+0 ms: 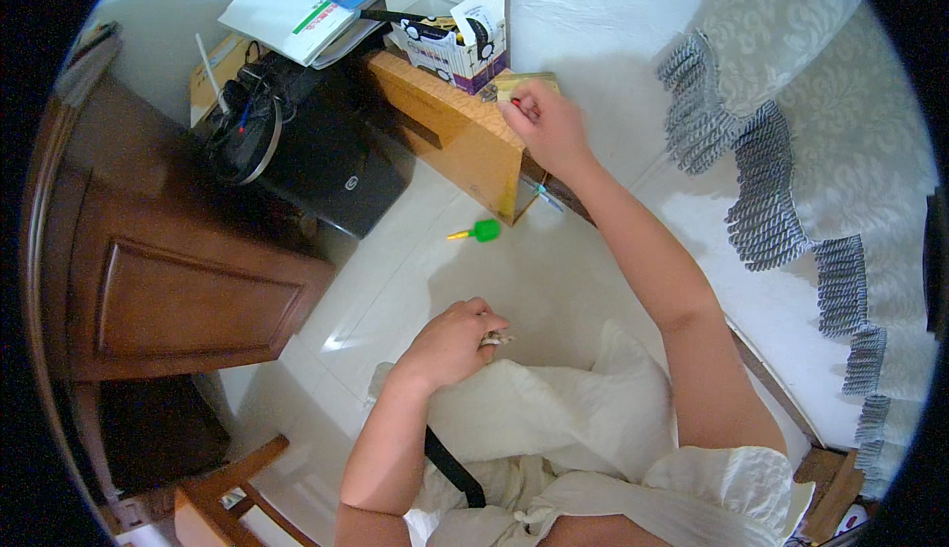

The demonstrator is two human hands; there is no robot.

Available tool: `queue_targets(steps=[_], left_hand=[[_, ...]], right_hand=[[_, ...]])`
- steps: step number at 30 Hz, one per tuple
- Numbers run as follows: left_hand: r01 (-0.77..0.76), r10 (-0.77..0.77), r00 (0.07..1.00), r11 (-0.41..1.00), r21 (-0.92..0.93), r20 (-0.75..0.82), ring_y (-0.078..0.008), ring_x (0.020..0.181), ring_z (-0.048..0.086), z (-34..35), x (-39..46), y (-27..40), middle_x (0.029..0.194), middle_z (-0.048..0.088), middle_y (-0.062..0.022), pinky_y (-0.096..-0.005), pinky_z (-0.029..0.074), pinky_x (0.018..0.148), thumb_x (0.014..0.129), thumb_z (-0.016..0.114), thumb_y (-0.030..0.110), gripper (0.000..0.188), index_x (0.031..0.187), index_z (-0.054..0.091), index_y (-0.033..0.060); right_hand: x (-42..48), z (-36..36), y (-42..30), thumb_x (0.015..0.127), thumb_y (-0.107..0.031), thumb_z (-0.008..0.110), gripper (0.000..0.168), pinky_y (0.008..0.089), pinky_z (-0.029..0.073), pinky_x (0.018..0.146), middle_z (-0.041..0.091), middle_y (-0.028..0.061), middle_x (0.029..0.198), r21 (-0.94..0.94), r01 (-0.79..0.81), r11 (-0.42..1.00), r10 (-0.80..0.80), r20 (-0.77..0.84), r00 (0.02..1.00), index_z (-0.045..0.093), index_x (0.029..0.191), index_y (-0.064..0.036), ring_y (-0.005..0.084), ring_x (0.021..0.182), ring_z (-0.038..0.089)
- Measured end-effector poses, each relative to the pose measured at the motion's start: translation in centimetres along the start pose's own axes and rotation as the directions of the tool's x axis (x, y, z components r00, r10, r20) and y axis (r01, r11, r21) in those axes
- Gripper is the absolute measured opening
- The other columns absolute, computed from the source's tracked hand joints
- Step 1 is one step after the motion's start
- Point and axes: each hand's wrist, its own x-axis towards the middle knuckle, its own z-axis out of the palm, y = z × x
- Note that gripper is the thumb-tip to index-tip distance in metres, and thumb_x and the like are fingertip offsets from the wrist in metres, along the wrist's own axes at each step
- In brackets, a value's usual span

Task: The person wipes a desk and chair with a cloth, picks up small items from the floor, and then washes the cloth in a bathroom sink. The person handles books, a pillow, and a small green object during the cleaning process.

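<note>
My right hand (547, 128) reaches over the end of a wooden cabinet (474, 124), its fingers closed around a small red thing (525, 106) that they mostly hide. Just left of those fingers, a small metal piece (488, 93) rests on the cabinet top; whether it joins the red thing I cannot tell. Behind the hand is a flat yellowish item (540, 81). Above my lap, my left hand (454, 339) grips a small whitish bundle (495, 339), largely covered by the fingers. A green object with a yellow tip (485, 230) lies on the tiled floor between the hands.
A printed carton (452, 58) full of odds and ends and a stack of papers (296, 17) stand on the cabinet. Left of it is a black computer case (334, 165) with cables. A dark wooden door panel (200, 299) and fringed curtain (771, 184) flank the floor.
</note>
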Motion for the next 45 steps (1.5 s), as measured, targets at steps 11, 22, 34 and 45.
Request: queue_targets(steps=[11, 22, 34, 45], left_hand=[[-0.005, 0.005, 1.0, 1.0, 0.001, -0.025, -0.0294, 0.094, 0.056, -0.4, -1.3, -0.7, 0.101, 0.057, -0.0112, -0.0365, 0.047, 0.083, 0.071, 0.063, 0.008, 0.037, 0.108, 0.061, 0.0075], [-0.001, 0.001, 1.0, 1.0, 0.002, -0.018, -0.0301, 0.092, 0.056, 0.0, -0.9, -1.0, 0.099, 0.057, -0.013, -0.0371, 0.047, 0.081, 0.07, 0.062, 0.007, 0.037, 0.107, 0.061, 0.0067], [0.017, -0.017, 1.0, 1.0, 0.004, -0.004, -0.0306, 0.094, 0.055, -0.4, -1.4, -0.8, 0.102, 0.056, -0.0123, -0.0367, 0.046, 0.083, 0.069, 0.065, 0.007, 0.042, 0.11, 0.059, 0.0071], [0.107, -0.107, 0.994, 0.994, 0.021, 0.005, -0.0303, 0.095, 0.055, -0.2, -2.6, -1.3, 0.102, 0.056, -0.0116, -0.0365, 0.047, 0.082, 0.068, 0.064, 0.004, 0.043, 0.111, 0.059, 0.0091]], right_hand=[[0.8, 0.7, 1.5, 0.078, -0.023, 0.064, 0.026, 0.0419, 0.047, 0.079, 0.055, 0.0138, 0.101, -0.303, 0.026, 0.953, 0.016, 0.133, 0.991, 0.06, 0.098, -0.006, 0.0322, 0.091, 0.058], [1.1, 1.2, 3.3, 0.074, -0.006, 0.057, 0.039, 0.0392, 0.043, 0.091, 0.052, 0.0155, 0.115, -0.125, 0.206, 0.971, -0.191, 0.125, 0.974, 0.053, 0.113, -0.007, 0.0323, 0.104, 0.053], [-7.6, -0.1, 6.0, 0.077, 0.0, 0.053, 0.016, 0.0295, 0.048, 0.073, 0.059, 0.01, 0.095, -0.065, -0.066, 0.996, 0.035, -0.395, 0.918, 0.056, 0.093, -0.004, 0.021, 0.085, 0.059], [-17.9, 16.6, 13.5, 0.083, -0.009, 0.047, 0.027, 0.0412, 0.05, 0.084, 0.043, 0.0146, 0.128, -0.351, 0.249, 0.903, 0.046, 0.655, 0.755, 0.055, 0.108, -0.004, 0.0316, 0.108, 0.052]])
